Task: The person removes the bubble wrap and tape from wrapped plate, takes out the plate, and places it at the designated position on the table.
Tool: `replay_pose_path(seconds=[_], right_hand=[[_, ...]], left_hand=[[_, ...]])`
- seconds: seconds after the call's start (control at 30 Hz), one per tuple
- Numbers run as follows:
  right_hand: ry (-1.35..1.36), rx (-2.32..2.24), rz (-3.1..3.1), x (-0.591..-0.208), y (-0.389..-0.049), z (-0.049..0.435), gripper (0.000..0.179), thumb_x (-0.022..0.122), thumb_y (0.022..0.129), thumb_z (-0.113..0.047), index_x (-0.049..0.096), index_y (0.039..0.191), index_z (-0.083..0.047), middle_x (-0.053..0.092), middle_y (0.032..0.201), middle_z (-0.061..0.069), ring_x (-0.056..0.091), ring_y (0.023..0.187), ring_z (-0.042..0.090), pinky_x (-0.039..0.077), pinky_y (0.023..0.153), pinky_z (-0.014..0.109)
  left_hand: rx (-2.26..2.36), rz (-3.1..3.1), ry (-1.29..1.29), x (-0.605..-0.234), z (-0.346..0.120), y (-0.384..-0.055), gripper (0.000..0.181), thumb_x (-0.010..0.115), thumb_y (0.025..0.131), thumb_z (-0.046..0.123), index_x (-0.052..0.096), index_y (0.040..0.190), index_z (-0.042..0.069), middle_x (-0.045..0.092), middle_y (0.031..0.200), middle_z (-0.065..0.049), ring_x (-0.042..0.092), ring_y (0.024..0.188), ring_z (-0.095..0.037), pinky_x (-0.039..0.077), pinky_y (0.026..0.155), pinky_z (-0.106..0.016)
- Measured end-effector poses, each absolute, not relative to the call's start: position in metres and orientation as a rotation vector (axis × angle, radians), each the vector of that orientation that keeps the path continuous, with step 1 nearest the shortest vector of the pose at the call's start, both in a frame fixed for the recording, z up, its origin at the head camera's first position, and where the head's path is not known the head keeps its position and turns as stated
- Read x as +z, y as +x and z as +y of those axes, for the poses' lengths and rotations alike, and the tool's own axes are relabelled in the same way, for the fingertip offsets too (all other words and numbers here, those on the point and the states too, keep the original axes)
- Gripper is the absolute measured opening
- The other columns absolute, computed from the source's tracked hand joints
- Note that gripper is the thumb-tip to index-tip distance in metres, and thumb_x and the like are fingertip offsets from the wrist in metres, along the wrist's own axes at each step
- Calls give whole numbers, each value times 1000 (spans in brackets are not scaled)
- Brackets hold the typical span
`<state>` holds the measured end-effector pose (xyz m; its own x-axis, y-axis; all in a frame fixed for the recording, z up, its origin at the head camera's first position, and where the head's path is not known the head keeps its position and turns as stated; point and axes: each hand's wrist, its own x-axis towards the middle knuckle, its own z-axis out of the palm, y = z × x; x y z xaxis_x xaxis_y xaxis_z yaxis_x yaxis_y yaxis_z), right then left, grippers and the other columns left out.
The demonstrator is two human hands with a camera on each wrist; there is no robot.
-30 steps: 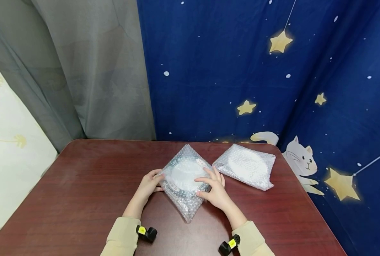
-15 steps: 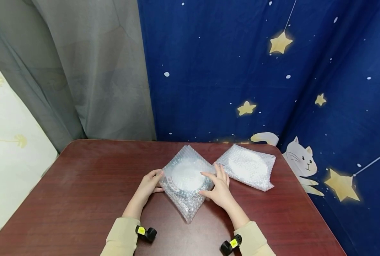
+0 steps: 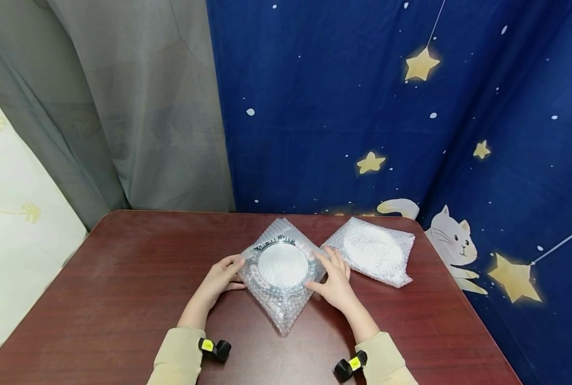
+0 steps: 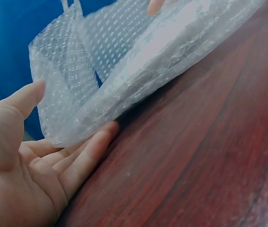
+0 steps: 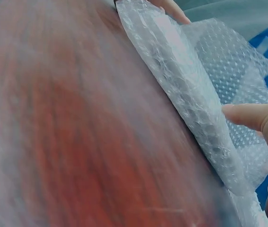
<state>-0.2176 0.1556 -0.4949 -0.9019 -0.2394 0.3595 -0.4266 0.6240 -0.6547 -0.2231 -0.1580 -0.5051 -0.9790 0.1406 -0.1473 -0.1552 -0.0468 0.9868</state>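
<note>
A bubble-wrapped package (image 3: pixel 283 264) lies corner toward me on the table. Through its wrap shows a flat round piece with a pale centre and a dark lettered rim. My left hand (image 3: pixel 225 275) holds its left corner, thumb above and fingers underneath, as the left wrist view shows. At the right corner, my right hand (image 3: pixel 335 280) grips the wrap, its thumb on the near right side and its fingers spread over the corner. In the left wrist view a loose layer of bubble wrap (image 4: pixel 117 38) stands up above the thicker, folded edge (image 4: pixel 138 71).
A second bubble-wrapped package (image 3: pixel 374 251) with a round white piece inside lies just right, close to my right fingers. The dark red wooden table (image 3: pixel 136 283) ends at a back edge before grey (image 3: pixel 160 107) and blue starry curtains (image 3: pixel 314 107).
My right hand has slid right, from over the round piece to the package's right corner. The dark lettering shows more clearly through the wrap. My left hand has stayed nearly in place.
</note>
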Motion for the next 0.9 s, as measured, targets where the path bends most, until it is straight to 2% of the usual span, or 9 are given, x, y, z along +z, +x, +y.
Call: replay_pose_path(seconds=[0.17,0.3,0.57,0.9], right_hand=[[508,1160,-2570,-496,-221,162,67,78,79,-25,51,137,-9,37,145,21,16,136,50,4,101,72],[461,1174,-2563,-495,-223,166,63,74,82,-25,50,138,-9,43,142,16,17,136,49,5,103,69],[354,1250,-2569,-493,-225,173,57,69,88,-23,48,140,-10,47,141,16,18,137,47,4,105,66],[203,1308,-2559,-491,-229,182,47,62,93,-23,51,136,-6,50,137,20,23,137,45,5,109,61]], left_hand=[[2149,2017,-27,-506,-160,-224,59,57,97,35,40,138,-4,56,117,-23,67,82,-23,57,72,-39],[2175,2027,-63,-506,-161,-224,57,52,100,31,38,139,-8,57,112,-23,66,76,-21,58,69,-38],[2184,2077,-121,-501,-165,-224,53,47,103,26,37,139,-10,62,105,-23,67,74,-20,58,67,-36],[2187,2171,-163,-502,-172,-227,45,47,102,22,41,136,-7,62,111,-25,69,74,-24,58,62,-35]])
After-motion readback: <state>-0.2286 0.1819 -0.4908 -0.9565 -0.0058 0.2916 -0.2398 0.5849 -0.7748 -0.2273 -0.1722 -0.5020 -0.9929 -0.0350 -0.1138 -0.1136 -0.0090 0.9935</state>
